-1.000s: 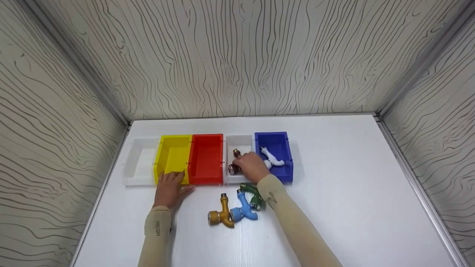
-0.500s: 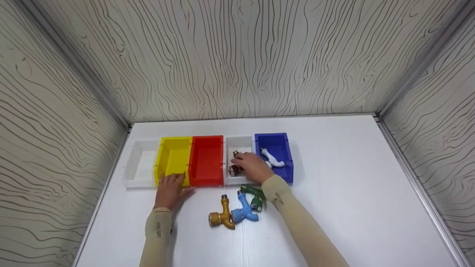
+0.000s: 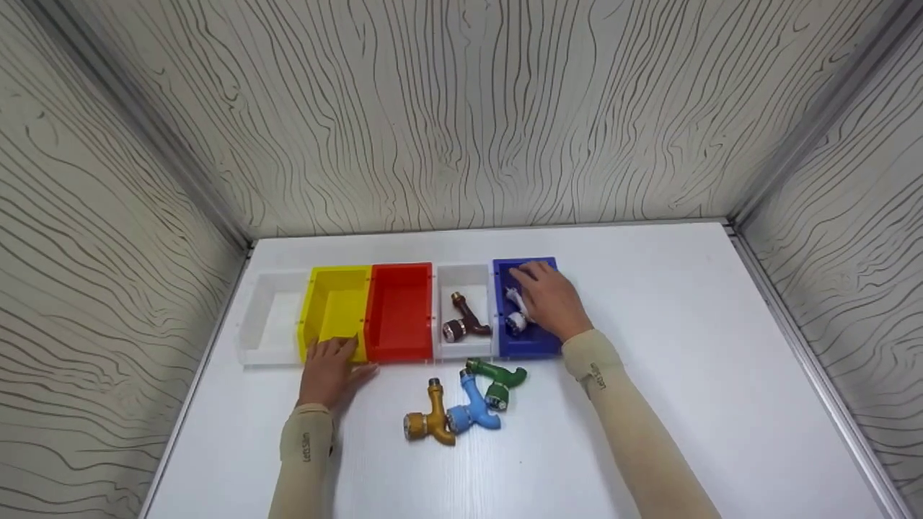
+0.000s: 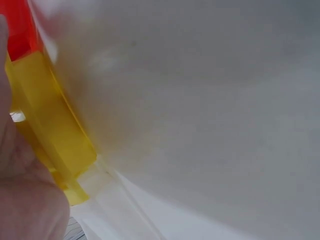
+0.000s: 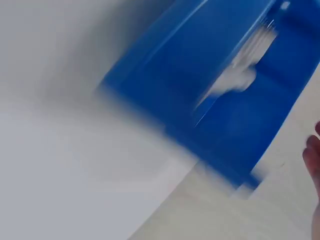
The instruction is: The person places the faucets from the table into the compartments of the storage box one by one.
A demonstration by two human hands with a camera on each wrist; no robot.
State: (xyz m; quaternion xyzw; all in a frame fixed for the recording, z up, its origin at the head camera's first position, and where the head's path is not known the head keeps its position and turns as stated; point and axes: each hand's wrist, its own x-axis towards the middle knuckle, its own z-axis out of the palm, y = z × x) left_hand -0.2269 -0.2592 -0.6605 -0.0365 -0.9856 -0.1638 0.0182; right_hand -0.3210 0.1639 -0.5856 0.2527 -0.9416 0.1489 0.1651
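Note:
My left hand (image 3: 330,371) lies at the front of the yellow bin (image 3: 337,271), its fingers bent over the front rim and the thumb outside. In the left wrist view part of that hand (image 4: 30,205) is against the yellow bin (image 4: 60,115). My right hand (image 3: 554,297) is above the blue bin (image 3: 525,262), fingers loosely bent and holding nothing. Below it, partly hidden, a white faucet (image 3: 516,321) lies in the blue bin. A dark brown faucet (image 3: 469,317) lies in the clear bin (image 3: 464,270) beside it. The right wrist view is blurred.
A red bin (image 3: 402,268) stands between the yellow and clear bins; another clear bin (image 3: 252,353) ends the row at the left. In front of the row lie an ochre faucet (image 3: 436,414), a light blue faucet (image 3: 474,404) and a green faucet (image 3: 497,373) on the white table (image 3: 692,346).
My right hand has let go of the dark brown faucet, leaving it in the clear bin, and moved right and back over the blue bin. The left hand has stayed at the yellow bin.

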